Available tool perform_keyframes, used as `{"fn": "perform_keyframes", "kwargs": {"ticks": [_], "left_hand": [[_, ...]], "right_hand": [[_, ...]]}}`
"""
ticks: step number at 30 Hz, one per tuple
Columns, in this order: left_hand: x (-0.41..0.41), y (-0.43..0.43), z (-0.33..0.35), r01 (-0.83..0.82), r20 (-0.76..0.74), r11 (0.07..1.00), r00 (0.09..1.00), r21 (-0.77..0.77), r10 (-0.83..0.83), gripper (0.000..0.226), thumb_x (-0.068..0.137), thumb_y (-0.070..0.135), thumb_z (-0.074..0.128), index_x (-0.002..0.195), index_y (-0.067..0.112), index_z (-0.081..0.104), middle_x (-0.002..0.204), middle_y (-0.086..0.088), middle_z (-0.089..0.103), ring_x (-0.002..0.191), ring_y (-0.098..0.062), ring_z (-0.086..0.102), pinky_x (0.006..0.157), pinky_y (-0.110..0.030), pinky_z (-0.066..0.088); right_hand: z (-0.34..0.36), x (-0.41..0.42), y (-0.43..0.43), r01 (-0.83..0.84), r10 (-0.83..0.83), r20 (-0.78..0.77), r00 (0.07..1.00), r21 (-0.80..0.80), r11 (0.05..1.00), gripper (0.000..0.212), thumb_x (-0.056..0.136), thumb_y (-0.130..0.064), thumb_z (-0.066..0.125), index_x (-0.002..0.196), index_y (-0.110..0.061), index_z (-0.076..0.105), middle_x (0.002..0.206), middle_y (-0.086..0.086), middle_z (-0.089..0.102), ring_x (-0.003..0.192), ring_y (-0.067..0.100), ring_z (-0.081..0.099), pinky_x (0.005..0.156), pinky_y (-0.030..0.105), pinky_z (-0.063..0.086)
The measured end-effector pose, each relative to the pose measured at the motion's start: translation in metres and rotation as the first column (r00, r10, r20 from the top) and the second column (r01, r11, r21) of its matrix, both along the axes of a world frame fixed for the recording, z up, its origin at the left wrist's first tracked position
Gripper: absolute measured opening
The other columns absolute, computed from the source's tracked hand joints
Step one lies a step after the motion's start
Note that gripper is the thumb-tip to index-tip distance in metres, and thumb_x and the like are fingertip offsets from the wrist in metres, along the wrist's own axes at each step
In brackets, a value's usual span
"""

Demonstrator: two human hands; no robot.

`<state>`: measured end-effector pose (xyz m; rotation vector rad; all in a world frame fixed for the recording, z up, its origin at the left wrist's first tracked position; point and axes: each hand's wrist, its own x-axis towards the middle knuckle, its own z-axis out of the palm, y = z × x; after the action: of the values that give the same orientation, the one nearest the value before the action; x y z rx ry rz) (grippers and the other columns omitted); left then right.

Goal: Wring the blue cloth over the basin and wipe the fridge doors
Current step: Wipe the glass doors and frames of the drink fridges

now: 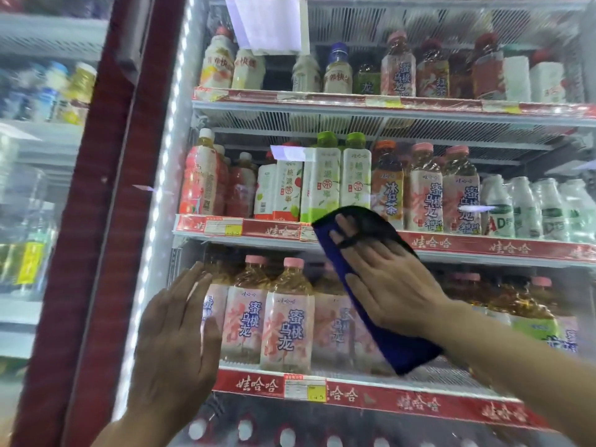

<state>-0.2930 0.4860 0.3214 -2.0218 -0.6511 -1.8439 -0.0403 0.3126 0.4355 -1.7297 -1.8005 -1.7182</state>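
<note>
The blue cloth is spread flat against the glass fridge door, stretching from the middle shelf down to the lower one. My right hand presses on it with fingers spread, palm to the glass. Lower left, my left hand lies flat and open on the same glass, holding nothing, near the door's lit left edge. No basin is in view.
Behind the glass stand shelves of drink bottles with red price strips. A dark red door frame runs down the left, with a second glass fridge door beyond it. A white paper sheet hangs at the top.
</note>
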Motion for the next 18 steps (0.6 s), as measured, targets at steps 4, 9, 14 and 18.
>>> {"fn": "perform_keyframes", "kwargs": {"ticks": [4,9,14,18], "left_hand": [[-0.006,0.016,-0.016,-0.047,-0.044,0.998,0.998,-0.045,0.045,0.059,0.097,0.031,0.033,0.149,0.005,0.044,0.16,-0.01,0.036,0.147,-0.023,0.03,0.122,-0.036,0.012],[-0.013,0.038,-0.021,-0.024,-0.094,1.0,0.995,0.009,0.025,0.058,0.098,0.031,0.037,0.15,0.007,0.044,0.162,-0.006,0.034,0.148,-0.02,0.03,0.121,-0.041,0.021],[-0.017,0.049,-0.021,0.01,-0.093,0.997,0.996,0.07,-0.003,0.057,0.097,0.028,0.041,0.15,0.006,0.046,0.161,-0.005,0.037,0.148,-0.017,0.031,0.123,-0.037,0.02],[-0.029,0.055,-0.025,0.03,-0.04,0.994,0.999,0.105,-0.026,0.057,0.096,0.027,0.044,0.147,0.005,0.048,0.159,-0.005,0.04,0.151,-0.012,0.026,0.118,-0.042,0.028]], "right_hand": [[0.076,-0.009,0.01,0.064,-0.064,0.106,0.992,0.002,0.998,0.064,0.107,-0.041,0.014,0.162,-0.01,0.006,0.169,0.009,0.0,0.157,0.021,0.002,0.128,0.038,0.006],[0.098,-0.035,0.043,0.111,-0.109,0.157,0.982,0.002,0.994,0.065,0.106,-0.048,0.008,0.162,-0.017,-0.001,0.169,0.007,0.011,0.156,0.022,0.013,0.127,0.039,0.011],[0.086,-0.069,0.075,0.085,-0.083,0.193,0.978,-0.004,0.996,0.066,0.105,-0.045,0.011,0.162,-0.014,0.002,0.17,0.007,0.003,0.156,0.021,0.012,0.127,0.038,0.009],[0.063,-0.09,0.092,0.11,-0.089,0.221,0.971,-0.086,0.99,0.066,0.105,-0.046,0.009,0.162,-0.014,-0.001,0.17,0.007,0.003,0.156,0.023,0.01,0.126,0.04,0.013]]}}
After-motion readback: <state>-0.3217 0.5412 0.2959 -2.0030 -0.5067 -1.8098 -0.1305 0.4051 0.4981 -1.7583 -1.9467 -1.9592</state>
